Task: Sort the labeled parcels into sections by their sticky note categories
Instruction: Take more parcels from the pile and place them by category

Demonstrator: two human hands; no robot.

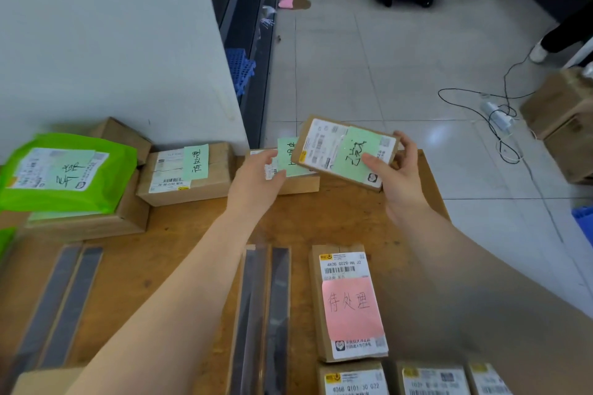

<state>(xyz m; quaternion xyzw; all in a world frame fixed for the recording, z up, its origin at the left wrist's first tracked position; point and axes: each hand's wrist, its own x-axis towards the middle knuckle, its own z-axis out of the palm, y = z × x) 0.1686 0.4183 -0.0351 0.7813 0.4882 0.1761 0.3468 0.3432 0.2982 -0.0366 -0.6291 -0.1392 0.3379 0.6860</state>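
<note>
Brown wooden table [321,221] fills the lower frame, its near edge and left side cut off. Bright green plastic mailer [64,173] with a green sticky note sits at far left on top of a flat brown cardboard box [96,221]; another carton behind it is mostly hidden. Beside that, a cardboard parcel with a green note [189,173] rests against the white wall. Near the bottom, a long cardboard parcel with a pink sticky note [348,301] lies flat, and below it three more labelled boxes are cut off by the frame edge, labels too blurred to read. Two pairs of dark strips on the tabletop, unclear what they are. The right hand [401,170] grips a small flat cardboard parcel with a green sticky note [345,152], held tilted above the table's far edge, thumb on its top face. The left hand [256,176], fingers straight, presses on a low cardboard parcel with a green note [295,183], which the held parcel partly covers. Handwriting on the notes is hard to make out.
</note>
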